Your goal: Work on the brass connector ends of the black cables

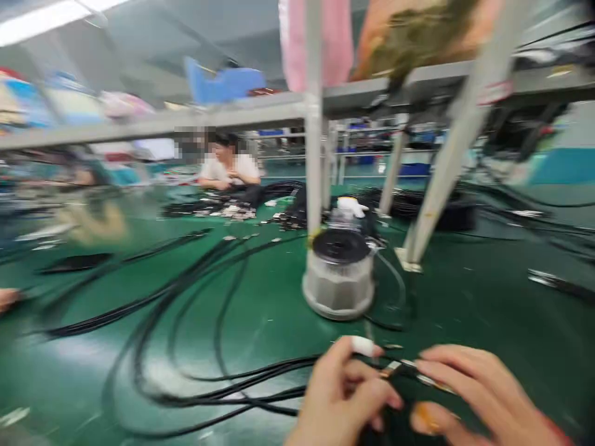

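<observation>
The picture is blurred by motion. At the bottom edge, my left hand (341, 399) pinches the ends of several black cables (223, 384) that loop away to the left over the green table (488, 322). A white tape wrap covers one fingertip of that hand. My right hand (478, 393) sits just to the right and fingers the small metal cable tips (400, 367) between the two hands. A round grey device with a black top (339, 272) stands on the table behind my hands.
White frame posts (314, 124) rise from the table and carry a shelf overhead. More black cables and small metal parts (232, 212) lie farther back, where another person (230, 168) sits at work. A further hand shows at the left edge (8, 298).
</observation>
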A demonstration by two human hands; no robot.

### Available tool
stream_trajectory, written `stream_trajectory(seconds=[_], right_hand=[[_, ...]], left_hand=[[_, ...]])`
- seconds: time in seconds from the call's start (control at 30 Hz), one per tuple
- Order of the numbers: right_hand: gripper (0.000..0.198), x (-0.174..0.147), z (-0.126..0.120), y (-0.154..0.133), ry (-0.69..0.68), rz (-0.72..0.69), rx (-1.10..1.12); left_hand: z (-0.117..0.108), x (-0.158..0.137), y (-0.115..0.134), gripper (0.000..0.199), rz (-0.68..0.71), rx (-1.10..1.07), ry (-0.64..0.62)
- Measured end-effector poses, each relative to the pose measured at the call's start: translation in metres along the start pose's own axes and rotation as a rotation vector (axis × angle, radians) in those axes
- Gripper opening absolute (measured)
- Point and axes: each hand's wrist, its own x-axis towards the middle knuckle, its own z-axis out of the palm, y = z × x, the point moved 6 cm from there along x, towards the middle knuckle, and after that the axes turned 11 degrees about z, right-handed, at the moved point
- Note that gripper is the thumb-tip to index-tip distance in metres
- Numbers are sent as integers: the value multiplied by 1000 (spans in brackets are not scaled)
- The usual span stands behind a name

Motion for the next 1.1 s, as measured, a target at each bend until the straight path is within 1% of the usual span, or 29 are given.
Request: stream_trajectory(seconds=[0.03, 0.1, 0.17, 0.23, 0.4, 0.5, 0.57, 0.6, 0.63, 0.67, 0.7, 0.73, 0.8, 0.87, 0.9, 0.93, 1.0, 1.1], right_hand=[[24, -2, -8, -2, -17, -30, -52], [29, 0, -14, -6, -25, -76, -114], [33, 3, -11, -8, -14, -97, -145], [33, 5, -8, -8, -10, -106, -162], [25, 1, -5, -9, -35, -130, -143], [24, -3, -4, -12, -44, -161, -163], [17, -6, -1, -11, -66, -172, -202], [13, -9, 1, -9, -88, -169, -222], [13, -11, 3, -7, -113, -143, -230], [18, -13, 5, -4, -147, -90, -215], [20, -14, 6, 0, -186, -6, -168], [20, -14, 8, 5, -233, 110, -89], [17, -17, 15, 14, -351, 415, 113], [23, -21, 26, 16, -509, 689, 289], [26, -24, 32, 15, -591, 791, 345], [27, -26, 38, 13, -666, 864, 378], [24, -28, 45, 10, -756, 945, 400], [24, -30, 46, 13, -773, 983, 381]], left_hand=[[-2, 6, -2, 42, 7, 35, 9], [-4, 12, -4, 44, -13, 66, -12], [-3, 12, -5, 49, -38, 77, -31], [-2, 8, -4, 56, -52, 67, -30], [2, 5, -6, 72, -43, 21, 3], [2, 6, -5, 70, -13, 60, 35], [-1, 6, -3, 64, 7, 117, 78], [-2, 6, -1, 62, 16, 135, 102], [-3, 6, 1, 59, 24, 145, 126], [-4, 5, 3, 58, 33, 147, 146], [-6, 5, 4, 57, 39, 145, 162], [-7, 5, 5, 56, 42, 141, 173], [-8, 5, 4, 57, 38, 135, 177], [-9, 5, 2, 58, 31, 127, 161], [-10, 6, 0, 57, 29, 125, 153], [-10, 6, 0, 57, 29, 124, 144], [-10, 6, -1, 57, 27, 122, 137], [-11, 5, -1, 57, 14, 123, 148]])
